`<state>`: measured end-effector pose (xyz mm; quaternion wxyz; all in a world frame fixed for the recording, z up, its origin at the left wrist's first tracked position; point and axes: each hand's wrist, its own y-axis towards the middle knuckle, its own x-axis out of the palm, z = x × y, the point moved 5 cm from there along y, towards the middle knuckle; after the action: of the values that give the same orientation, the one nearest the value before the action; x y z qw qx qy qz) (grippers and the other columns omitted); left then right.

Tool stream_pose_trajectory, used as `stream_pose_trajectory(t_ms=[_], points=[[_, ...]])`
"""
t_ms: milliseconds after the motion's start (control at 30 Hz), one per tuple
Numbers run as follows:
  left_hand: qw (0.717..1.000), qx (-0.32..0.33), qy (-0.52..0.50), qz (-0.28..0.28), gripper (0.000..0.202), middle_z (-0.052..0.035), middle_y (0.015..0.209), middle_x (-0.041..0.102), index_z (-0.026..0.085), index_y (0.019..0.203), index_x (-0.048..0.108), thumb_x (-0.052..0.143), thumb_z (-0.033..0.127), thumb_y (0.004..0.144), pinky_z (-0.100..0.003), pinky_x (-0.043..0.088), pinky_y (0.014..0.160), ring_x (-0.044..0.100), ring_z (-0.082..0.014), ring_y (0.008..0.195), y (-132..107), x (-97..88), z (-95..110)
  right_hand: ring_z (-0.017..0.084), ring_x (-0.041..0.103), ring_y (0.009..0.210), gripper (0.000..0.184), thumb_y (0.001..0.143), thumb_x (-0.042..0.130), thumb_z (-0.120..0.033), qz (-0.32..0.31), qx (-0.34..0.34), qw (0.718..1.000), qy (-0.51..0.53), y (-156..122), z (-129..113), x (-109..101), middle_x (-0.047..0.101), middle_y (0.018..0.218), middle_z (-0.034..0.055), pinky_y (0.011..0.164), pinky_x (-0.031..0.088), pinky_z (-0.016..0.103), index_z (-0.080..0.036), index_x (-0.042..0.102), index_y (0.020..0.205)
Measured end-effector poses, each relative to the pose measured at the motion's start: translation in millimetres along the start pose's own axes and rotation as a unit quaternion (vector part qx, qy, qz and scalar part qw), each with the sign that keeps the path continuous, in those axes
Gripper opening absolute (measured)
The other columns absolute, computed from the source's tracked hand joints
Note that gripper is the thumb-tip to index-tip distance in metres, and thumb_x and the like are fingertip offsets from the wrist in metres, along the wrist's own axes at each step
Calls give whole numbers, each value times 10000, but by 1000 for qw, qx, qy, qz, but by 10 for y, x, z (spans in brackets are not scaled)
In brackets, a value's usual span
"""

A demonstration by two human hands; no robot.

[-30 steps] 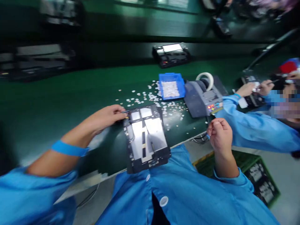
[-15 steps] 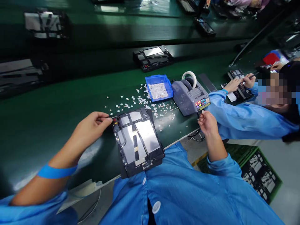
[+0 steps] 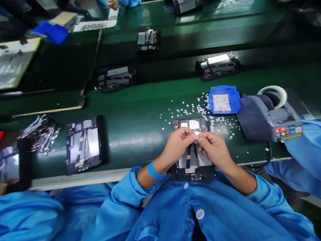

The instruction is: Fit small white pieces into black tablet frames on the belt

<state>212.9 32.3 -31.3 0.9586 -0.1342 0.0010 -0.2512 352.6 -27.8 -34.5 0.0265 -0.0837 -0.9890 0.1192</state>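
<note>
Watching the feed remotely here. Both hands are over the black tablet back frame with silver panels [image 3: 192, 124], which lies at the near edge of the green surface [image 3: 140, 134], right in front of the blue coat. The left hand [image 3: 178, 143] and the right hand [image 3: 213, 149] have their fingertips pinched together on a small whitish piece [image 3: 197, 134], held just above the frame's upper half. I'd say it isn't stuck down yet, so this frame looks to be mid-job. A second frame [image 3: 84, 144] waits well off to the left with no hand near it. Count: two frames on the near surface, three more on the farther belts [image 3: 217, 63], and one cut off at the top edge. There's one blue plastic tray [image 3: 234, 100] of white bits, one grey tape dispenser [image 3: 263, 117] with a single white roll, and loose white bits [image 3: 190, 108] too many to count.
</note>
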Motion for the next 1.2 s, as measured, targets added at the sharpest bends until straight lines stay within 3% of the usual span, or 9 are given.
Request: stream_pose_trajectory(t_ms=[133,233,300,400,467,567,800,967,1200], points=[[992,30,90,88,137,-35,853,715,210,894,617,626,336,946,-318,546,733,659,-166,782,-146,-495,34,174,689,693,244,993,619,-410,-37,-85,983,-160,153,-57,-7,797,906,39,647,562,320,-245,792,1044],[952,124,256,109,94,-75,1046,774,211,902,626,593,266,971,-384,551,871,696,-202,949,-217,-812,197,235,714,955,275,1033,544,-310,-40,-232,907,-349,367,-191,-15,792,1055,77,870,568,406,-251,799,1118],[902,179,389,52,109,-91,1181,783,212,889,632,578,214,983,-451,524,980,694,-238,1084,-193,-845,259,246,680,1015,329,1052,497,-251,-66,-301,841,-444,525,-228,62,773,1102,92,904,536,405,-248,790,1201],[812,218,541,-23,152,-108,1350,744,200,883,654,559,182,1000,-506,497,1027,655,-296,1195,-90,-763,231,229,612,932,379,1076,465,-212,-98,-351,759,-540,723,-211,199,740,1070,89,813,483,359,-260,756,1313],[768,224,598,-41,151,-113,1420,709,188,910,680,560,176,1001,-508,503,1010,638,-321,1212,-17,-704,190,222,560,880,387,1079,470,-208,-108,-366,722,-577,801,-181,252,717,1043,86,757,437,344,-268,734,1356],[734,230,637,-53,149,-114,1450,689,179,1004,718,571,164,994,-498,504,990,634,-329,1206,40,-645,154,221,508,849,394,1075,472,-199,-119,-380,686,-609,841,-129,262,693,1033,91,716,385,345,-275,723,1369],[704,245,664,-67,223,-130,1450,685,150,1133,730,558,146,992,-501,493,979,633,-341,1192,24,-612,182,235,494,864,428,1064,480,-194,-131,-407,641,-638,806,-95,243,691,1085,105,718,373,365,-271,664,1443],[733,220,641,-55,179,-103,1433,703,168,1077,728,570,161,993,-492,501,982,643,-326,1179,46,-649,167,236,488,883,399,1062,473,-176,-143,-420,625,-643,786,-135,254,681,1061,108,714,355,353,-234,675,1401],[749,203,628,-59,173,-115,1436,699,180,1045,720,567,135,977,-523,481,1007,633,-337,1197,26,-641,185,239,474,884,413,1053,458,-134,-153,-440,610,-641,780,-157,254,661,1013,106,720,346,355,-184,660,1409]])
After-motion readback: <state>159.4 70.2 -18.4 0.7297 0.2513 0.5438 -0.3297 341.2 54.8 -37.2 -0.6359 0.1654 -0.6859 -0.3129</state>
